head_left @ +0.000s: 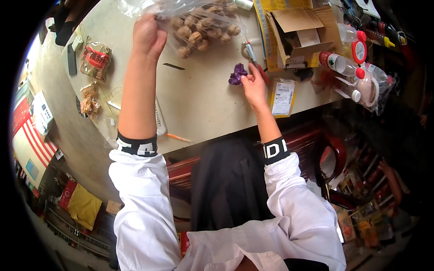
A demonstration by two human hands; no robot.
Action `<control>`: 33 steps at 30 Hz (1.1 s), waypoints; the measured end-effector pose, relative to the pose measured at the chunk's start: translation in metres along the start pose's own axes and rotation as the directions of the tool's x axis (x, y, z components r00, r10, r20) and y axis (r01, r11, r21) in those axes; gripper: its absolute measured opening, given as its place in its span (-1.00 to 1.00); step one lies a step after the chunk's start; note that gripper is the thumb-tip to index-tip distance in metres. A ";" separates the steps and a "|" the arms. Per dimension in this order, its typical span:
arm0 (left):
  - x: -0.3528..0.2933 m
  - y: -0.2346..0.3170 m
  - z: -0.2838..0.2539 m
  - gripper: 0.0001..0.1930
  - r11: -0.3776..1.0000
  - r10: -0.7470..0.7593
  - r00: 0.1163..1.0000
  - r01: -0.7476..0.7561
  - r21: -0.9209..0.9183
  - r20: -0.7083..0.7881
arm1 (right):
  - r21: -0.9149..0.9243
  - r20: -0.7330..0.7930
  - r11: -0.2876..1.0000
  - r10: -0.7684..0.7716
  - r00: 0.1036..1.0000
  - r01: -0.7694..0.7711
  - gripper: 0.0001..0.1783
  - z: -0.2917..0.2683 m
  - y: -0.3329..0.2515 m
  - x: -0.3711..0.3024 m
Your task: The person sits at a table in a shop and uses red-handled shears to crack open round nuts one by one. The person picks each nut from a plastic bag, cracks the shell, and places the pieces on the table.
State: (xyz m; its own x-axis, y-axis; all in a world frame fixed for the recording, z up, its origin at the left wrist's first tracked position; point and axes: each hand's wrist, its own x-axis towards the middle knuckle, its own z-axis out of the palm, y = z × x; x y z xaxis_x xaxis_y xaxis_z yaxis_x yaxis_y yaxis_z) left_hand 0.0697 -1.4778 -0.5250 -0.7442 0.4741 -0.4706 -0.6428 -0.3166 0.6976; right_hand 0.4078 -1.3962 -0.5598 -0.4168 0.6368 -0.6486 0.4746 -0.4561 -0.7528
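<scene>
My left hand [149, 38] is closed on the gathered edge of a clear plastic bag [174, 8] at the far side of the table. Several brown walnuts [195, 37] lie inside the bag, to the right of that hand. My right hand [256, 90] pinches a crumpled, dark purple piece [237, 74] between thumb and fingers, just above the tabletop. Whether it is cloth or film I cannot make out. Right beside this hand lies a slim tool with a blue-grey shaft [251, 53] and a red part, partly hidden by my fingers.
An open cardboard box [298, 20] and plastic bottles with red caps [339, 63] stand at right. A yellow-edged labelled packet [283, 97] lies near the table edge. At left are a snack bag [96, 61] and a dark phone-like slab [71, 59]. An orange pencil [177, 137] lies in front.
</scene>
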 end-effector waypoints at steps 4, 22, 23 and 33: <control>-0.013 -0.006 0.028 -0.81 0.998 0.058 0.996 -0.057 -0.014 0.061 | -0.233 -0.186 0.950 -0.255 0.949 0.210 -0.63 0.009 -0.012 0.018; -0.253 -0.047 -0.087 -0.65 0.724 0.340 0.810 0.099 0.683 -0.478 | -0.629 0.623 0.333 -0.324 0.712 0.702 -0.92 0.071 0.099 -0.075; -0.278 -0.061 -0.099 -0.68 0.730 0.308 0.765 0.191 0.656 -0.566 | -0.655 0.483 0.347 -0.491 0.725 0.671 -0.93 0.068 0.081 -0.052; -0.370 -0.176 -0.167 -0.66 0.410 0.340 0.619 0.580 0.704 -0.708 | -0.634 0.218 0.483 -0.638 0.739 0.604 -0.86 0.115 0.019 0.000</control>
State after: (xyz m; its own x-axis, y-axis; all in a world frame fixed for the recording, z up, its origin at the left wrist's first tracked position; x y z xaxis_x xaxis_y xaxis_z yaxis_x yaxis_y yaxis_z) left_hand 0.4278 -1.7342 -0.5643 -0.8080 -0.3959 -0.4364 -0.5672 0.7234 0.3938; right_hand 0.3281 -1.4761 -0.5872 -0.7796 0.6259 -0.0232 0.4687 0.5584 -0.6845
